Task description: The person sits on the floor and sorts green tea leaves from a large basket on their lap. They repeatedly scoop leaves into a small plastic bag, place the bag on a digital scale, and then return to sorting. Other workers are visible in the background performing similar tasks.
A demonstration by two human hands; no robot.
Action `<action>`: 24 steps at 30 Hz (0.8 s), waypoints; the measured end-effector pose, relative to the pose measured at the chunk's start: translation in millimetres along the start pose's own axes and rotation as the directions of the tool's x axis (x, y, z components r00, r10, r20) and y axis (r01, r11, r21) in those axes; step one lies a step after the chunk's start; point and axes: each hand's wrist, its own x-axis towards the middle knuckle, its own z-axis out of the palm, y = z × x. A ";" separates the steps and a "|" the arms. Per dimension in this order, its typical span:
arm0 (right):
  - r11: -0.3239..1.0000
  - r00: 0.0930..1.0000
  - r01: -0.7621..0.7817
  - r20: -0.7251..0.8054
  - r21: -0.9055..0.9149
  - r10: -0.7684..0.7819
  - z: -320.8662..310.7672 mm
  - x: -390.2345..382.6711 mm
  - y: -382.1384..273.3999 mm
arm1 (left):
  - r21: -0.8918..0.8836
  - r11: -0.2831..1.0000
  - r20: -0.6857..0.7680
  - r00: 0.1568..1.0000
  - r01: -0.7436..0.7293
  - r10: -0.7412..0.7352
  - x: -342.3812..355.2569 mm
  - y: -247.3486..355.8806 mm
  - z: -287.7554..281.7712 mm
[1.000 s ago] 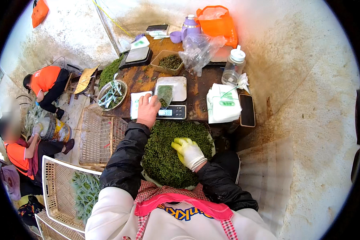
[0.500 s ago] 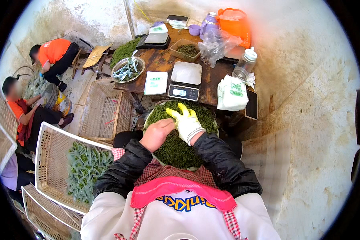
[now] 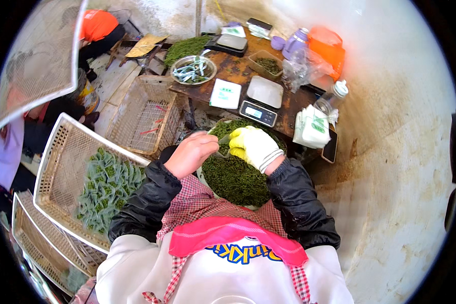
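Observation:
My left hand [image 3: 191, 154], bare, is closed, fingers pinched together on what looks like the edge of a small clear plastic bag [image 3: 223, 148]. Close beside it on the right is my right hand [image 3: 256, 147], in a white glove with yellow fingers. Its fingers are curled toward the bag, and whatever lies between their tips is hidden. Both hands are over a wide round container heaped with small dark-green buds or leaves [image 3: 235, 180]. Just beyond them, a digital scale [image 3: 265, 96] with a bare pan stands at the table's near edge.
On the wooden table [image 3: 232, 68] are a stack of white printed bags [image 3: 225, 94], a metal bowl [image 3: 215, 76], a tub of greens [image 3: 266, 65] and a clear jar [image 3: 332, 96]. Crates stand left, one holding filled packets [image 3: 109, 187]. Another crate [image 3: 40, 63] is raised before co-workers.
My right glove's spread fingers have curled in, and a clear bag now shows between my hands. The view has shifted left. At upper left, a crate has risen across a seated co-worker.

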 end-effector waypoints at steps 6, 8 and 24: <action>0.968 0.975 0.210 -0.046 -0.137 -0.218 6.7 32.3 -43.3 | 0.204 0.969 0.020 0.989 0.140 -0.147 -27.6 13.0 -21.8; 0.967 0.977 0.208 -0.021 -0.147 -0.213 20.2 44.2 -57.7 | 0.178 0.933 0.023 0.946 0.313 -0.322 -42.6 3.4 -11.1; 0.939 0.994 -0.003 0.105 0.345 -0.036 55.4 16.9 -63.9 | 0.471 -0.141 -0.740 0.304 0.871 -0.600 -299.7 -80.5 -192.8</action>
